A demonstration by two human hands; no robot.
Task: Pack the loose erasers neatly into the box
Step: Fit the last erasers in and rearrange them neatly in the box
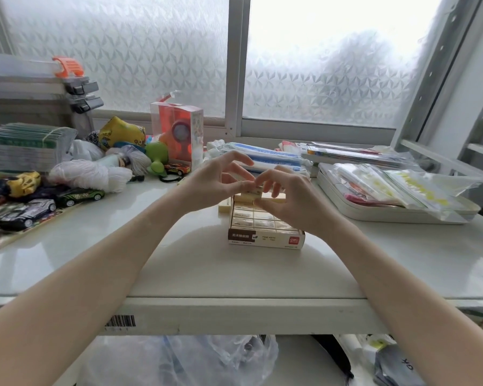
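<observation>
A cream eraser box (265, 240) with a brown label stands open on the white table, with rows of wrapped cream erasers (258, 218) inside. Above its far end my left hand (215, 181) and my right hand (287, 196) meet and together pinch one small cream eraser (256, 190) between fingertips. More loose cream erasers (225, 208) lie by the box's far left corner and behind it, partly hidden by my fingers.
Toy cars (39, 207), white yarn (89, 174) and an orange boxed toy (179, 132) crowd the left. A white tray (379, 211) of plastic bags sits right. Blue-white packets (265, 156) lie behind my hands. The table edge (234, 302) runs near me.
</observation>
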